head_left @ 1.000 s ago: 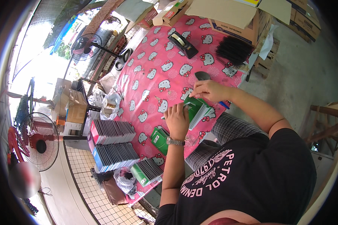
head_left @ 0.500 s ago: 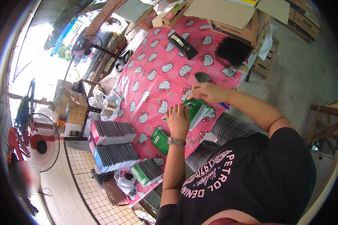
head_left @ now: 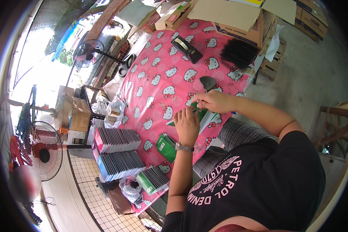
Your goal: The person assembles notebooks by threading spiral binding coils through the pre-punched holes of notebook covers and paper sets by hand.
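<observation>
Left hand: your left hand (head_left: 187, 120) lies palm down, fingers bent and close together, over the near-left part of a green-covered stack (head_left: 208, 120); whether the thumb grips it, you can't tell from here.
Right hand: your right hand (head_left: 213, 101) arches over the stack's far side, fingers curled, index reaching toward the left hand; fingertips at a green edge, a firm pinch can't be made out.
Stack in work: between and under your hands, near the table's edge before you, pale page edges fanning to the right.
Wrist: metal-banded watch (head_left: 184, 147) on your left.
Left of you: smaller green pile (head_left: 166, 147) flat on the pink patterned tablecloth (head_left: 155, 123), near your left wrist.
Rows beyond it: pink-ended row (head_left: 118, 140), blue-ended row (head_left: 121, 165), shorter green-ended row (head_left: 153, 179), dark edges up.
Past your right hand: dark grey scoop-shaped thing (head_left: 207, 82), just beside it.
Far side: black tape dispenser (head_left: 187, 49), black bristly bundle (head_left: 239, 53), open cardboard box (head_left: 236, 34).
</observation>
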`<control>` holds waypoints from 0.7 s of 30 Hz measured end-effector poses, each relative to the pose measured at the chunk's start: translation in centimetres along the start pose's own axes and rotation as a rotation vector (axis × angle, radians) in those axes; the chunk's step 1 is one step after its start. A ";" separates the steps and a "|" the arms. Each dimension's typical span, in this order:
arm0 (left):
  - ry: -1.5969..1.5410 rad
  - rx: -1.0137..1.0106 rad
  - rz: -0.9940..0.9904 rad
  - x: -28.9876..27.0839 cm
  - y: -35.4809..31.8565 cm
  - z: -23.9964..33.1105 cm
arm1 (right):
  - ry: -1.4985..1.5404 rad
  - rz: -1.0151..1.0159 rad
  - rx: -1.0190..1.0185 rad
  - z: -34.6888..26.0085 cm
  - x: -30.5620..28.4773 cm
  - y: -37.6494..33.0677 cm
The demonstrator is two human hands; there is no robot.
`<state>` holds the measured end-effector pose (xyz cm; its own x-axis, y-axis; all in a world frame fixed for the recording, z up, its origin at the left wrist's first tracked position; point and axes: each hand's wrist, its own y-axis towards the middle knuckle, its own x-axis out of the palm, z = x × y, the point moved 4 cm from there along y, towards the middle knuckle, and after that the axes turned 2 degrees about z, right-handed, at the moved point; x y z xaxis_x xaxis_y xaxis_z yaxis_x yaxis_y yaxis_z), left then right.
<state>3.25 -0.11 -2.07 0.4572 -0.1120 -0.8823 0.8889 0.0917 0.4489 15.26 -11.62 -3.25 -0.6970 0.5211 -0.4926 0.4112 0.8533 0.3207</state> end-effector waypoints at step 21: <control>-0.071 -0.198 0.001 0.0 -1.2 -2.4 | 0.701 -0.600 0.110 2.8 -0.8 5.3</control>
<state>2.10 2.17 -2.97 0.4656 -0.1801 -0.8665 0.8680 0.2839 0.4075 19.69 -7.42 -3.44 -0.9921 -0.1090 0.0620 -0.1043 0.9918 0.0743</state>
